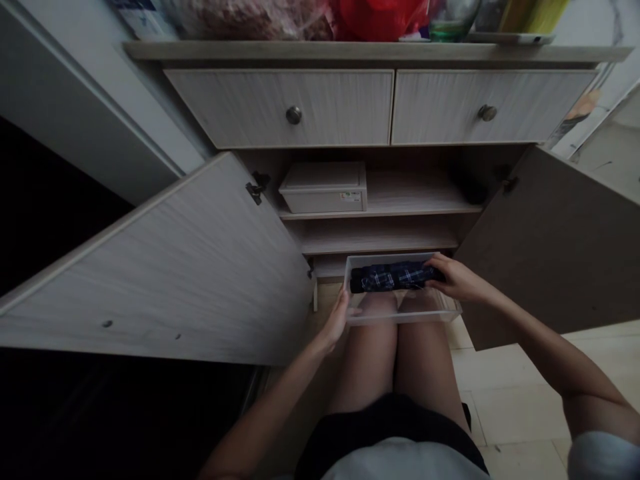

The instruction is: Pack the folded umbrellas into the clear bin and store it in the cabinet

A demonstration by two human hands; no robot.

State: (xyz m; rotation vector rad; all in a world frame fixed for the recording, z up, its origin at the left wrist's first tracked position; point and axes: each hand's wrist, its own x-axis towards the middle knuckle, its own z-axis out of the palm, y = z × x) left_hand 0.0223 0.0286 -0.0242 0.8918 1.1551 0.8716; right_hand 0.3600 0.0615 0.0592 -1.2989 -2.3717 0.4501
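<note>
A clear plastic box (405, 319) without a lid sits over my knees. My left hand (337, 321) grips its left wall, with some fingers seen through the plastic underneath. Inside, along the far wall, lies a folded umbrella (387, 276) in dark blue plaid with a black end on the left. My right hand (454, 277) is closed around the umbrella's right end, at the box's far right corner. That end is partly hidden by my fingers.
In front stands a cabinet with its left door (200, 273) and right door (555, 247) swung wide. A white lidded box (324, 188) sits on the upper shelf (415, 193), and a dark object (473, 190) is at its right. Two closed drawers (280, 107) are above; bags and bottles crowd the top.
</note>
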